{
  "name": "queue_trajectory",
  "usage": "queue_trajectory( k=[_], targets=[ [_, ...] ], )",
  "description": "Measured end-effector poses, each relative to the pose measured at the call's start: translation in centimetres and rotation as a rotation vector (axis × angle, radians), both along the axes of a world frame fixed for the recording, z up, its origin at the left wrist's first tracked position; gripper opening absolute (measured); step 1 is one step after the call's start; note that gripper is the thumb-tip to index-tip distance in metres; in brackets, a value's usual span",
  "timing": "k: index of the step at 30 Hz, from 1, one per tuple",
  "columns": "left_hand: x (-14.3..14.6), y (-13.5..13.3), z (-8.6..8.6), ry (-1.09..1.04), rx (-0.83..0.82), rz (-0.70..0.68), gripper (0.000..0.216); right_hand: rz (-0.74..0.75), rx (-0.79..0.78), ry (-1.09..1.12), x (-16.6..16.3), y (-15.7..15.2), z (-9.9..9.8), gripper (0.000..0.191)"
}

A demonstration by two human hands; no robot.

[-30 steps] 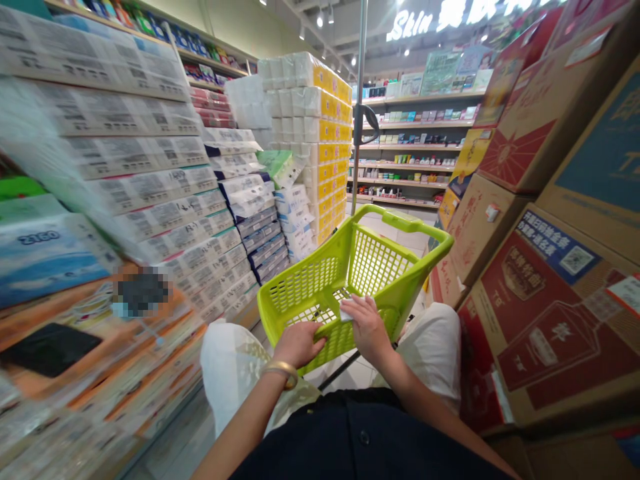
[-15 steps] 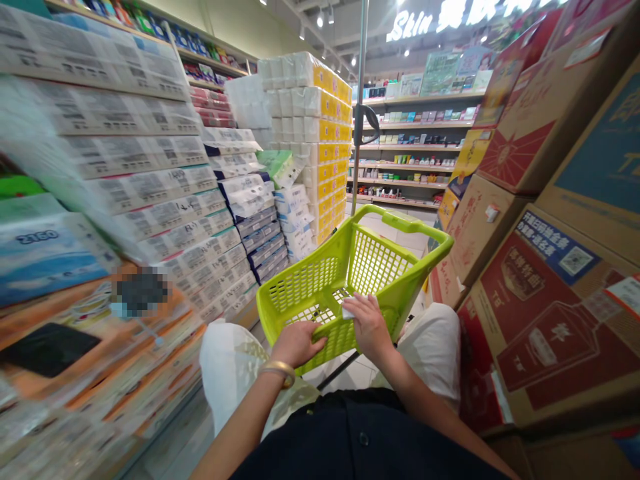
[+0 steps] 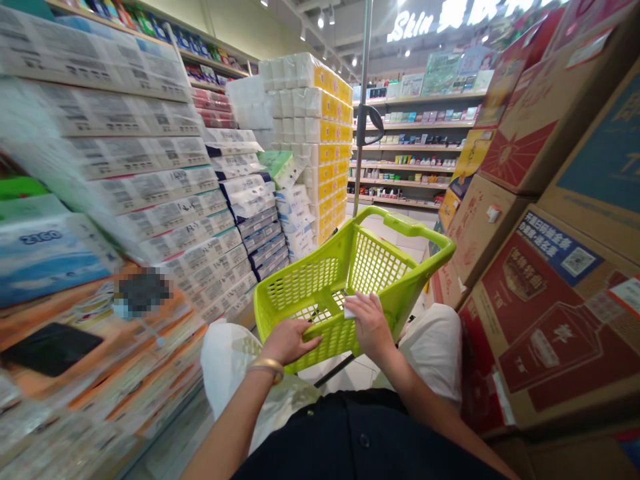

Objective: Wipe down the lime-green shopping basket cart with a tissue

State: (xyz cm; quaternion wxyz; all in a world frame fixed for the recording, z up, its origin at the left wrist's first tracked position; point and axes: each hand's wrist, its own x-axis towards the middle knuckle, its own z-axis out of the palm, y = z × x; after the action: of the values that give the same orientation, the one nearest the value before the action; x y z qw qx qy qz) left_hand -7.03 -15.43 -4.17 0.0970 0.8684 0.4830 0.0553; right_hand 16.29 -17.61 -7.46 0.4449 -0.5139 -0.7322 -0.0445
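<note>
Nearest us: one dark cloth shirt (image 3: pixel 363 433), buttoned; white trousers (image 3: pixel 227 353), soft and creased. On our left wrist, a bangle (image 3: pixel 270 365), smooth, rounded, gold-coloured. Between our knees, one basket (image 3: pixel 393 313): lime-green plastic, deep, walls pierced by a grid of small holes, rim rounded. Our hands are apart. The left hand (image 3: pixel 289 341) holds the near rim, fingers inside and thumb outside; how firmly, we cannot tell. The right hand (image 3: pixel 371 327), further along that rim, pinches a wad (image 3: pixel 353 307), white and flat, against the basket.

At left we count a phone (image 3: pixel 53 348), black and glossy, lying on orange packs. At right, cartons (image 3: pixel 555 320): brown and red cardboard, square-edged. Beyond, film-wrapped rolls (image 3: pixel 335 160) in a yellow-sided stack; a slim metal pole (image 3: pixel 365 60); shelves (image 3: pixel 420 145) of small goods.
</note>
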Motion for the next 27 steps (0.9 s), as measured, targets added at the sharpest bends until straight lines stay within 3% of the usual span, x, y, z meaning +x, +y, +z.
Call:
queue_trajectory(
  k=[3,10,14,17,20,27],
  targets=[
    [-0.6,0.1,-0.2,0.005,0.009,-0.012,0.038,0.043,0.019,-0.035,-0.5,-0.3,-0.2,0.045],
    [-1.4,-0.2,0.6,0.041,0.033,0.009,0.04,-0.146,0.07,0.038,2.6,0.4,1.3,0.044],
    [-0.2,-0.7,2.2,0.154,0.058,0.128,0.052,-0.022,0.051,-0.022,-0.2,-0.5,0.5,0.044],
    [2.0,-1.0,3.1,0.048,0.117,0.132,0.056,0.076,0.04,-0.06,-1.9,-1.0,-0.1,0.045],
    [4.1,-1.1,2.9,-0.036,0.118,0.137,0.054,0.091,0.02,-0.055,-1.0,-0.8,0.2,0.045],
    [5.0,-1.0,1.0,0.032,0.083,0.129,0.034,-0.212,0.105,0.08,4.9,0.8,2.9,0.041]
  ],
)
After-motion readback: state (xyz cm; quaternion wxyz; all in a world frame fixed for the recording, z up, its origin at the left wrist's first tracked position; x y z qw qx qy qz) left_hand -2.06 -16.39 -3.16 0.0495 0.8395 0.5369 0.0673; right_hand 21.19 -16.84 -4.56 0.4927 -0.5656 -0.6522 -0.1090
